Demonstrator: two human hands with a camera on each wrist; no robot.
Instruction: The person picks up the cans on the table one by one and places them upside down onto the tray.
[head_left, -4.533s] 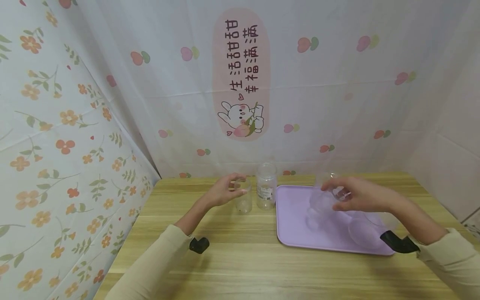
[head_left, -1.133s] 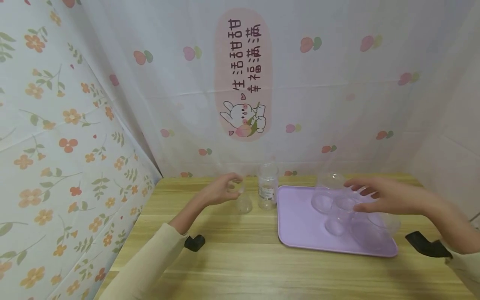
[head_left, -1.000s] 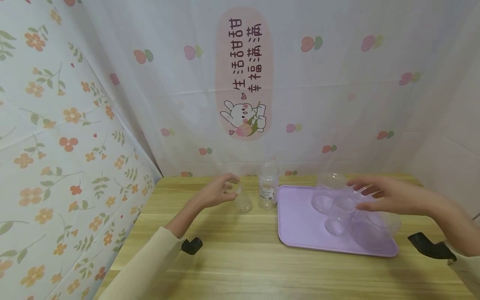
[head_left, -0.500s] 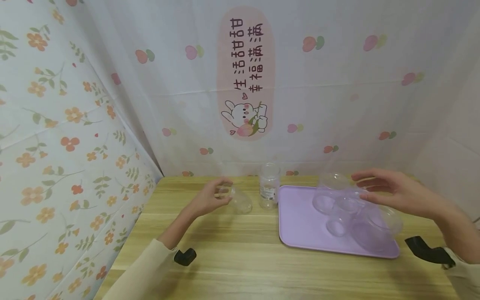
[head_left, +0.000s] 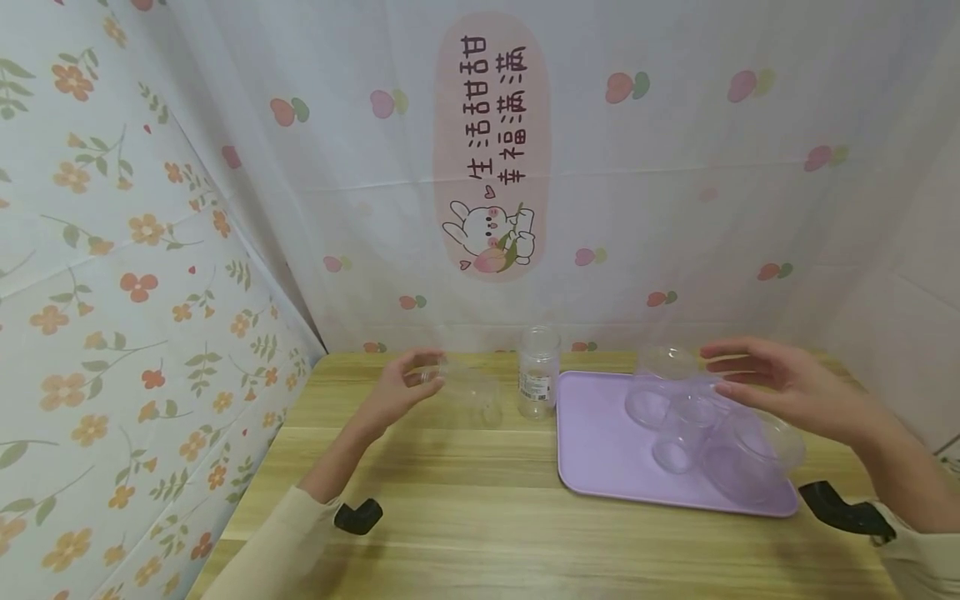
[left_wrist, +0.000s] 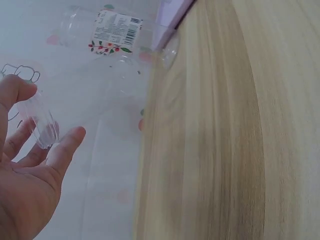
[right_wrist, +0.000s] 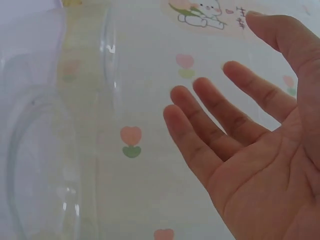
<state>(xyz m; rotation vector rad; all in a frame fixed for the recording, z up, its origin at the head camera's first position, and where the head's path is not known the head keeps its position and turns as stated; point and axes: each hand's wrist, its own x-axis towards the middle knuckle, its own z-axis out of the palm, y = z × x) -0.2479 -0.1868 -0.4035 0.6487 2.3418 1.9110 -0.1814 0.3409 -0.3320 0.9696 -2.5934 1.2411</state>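
My left hand [head_left: 401, 387] grips a clear plastic jar [head_left: 476, 396] by its mouth, left of the tray. The jar leans far over, with its base to the right near the tabletop. Its ridged rim [left_wrist: 42, 120] shows between thumb and fingers in the left wrist view. Beside it a labelled clear jar [head_left: 537, 385] stands upright. My right hand [head_left: 783, 383] hovers with spread fingers [right_wrist: 185, 130] and an empty palm. Below and left of it, several clear jars, among them a wide one [head_left: 757, 458] and a small one [head_left: 675, 450], stand on the purple tray [head_left: 600, 467].
A light wooden table [head_left: 450, 517] carries everything. Behind it hangs a white curtain [head_left: 360, 225] with peach prints, and a flowered curtain [head_left: 112, 292] closes off the left side. The labelled jar stands close against the tray's left edge.
My left hand has moved left and a little down, tilting the jar from upright to far over. My right hand has moved right, away from the small jar, which now stands on the tray.
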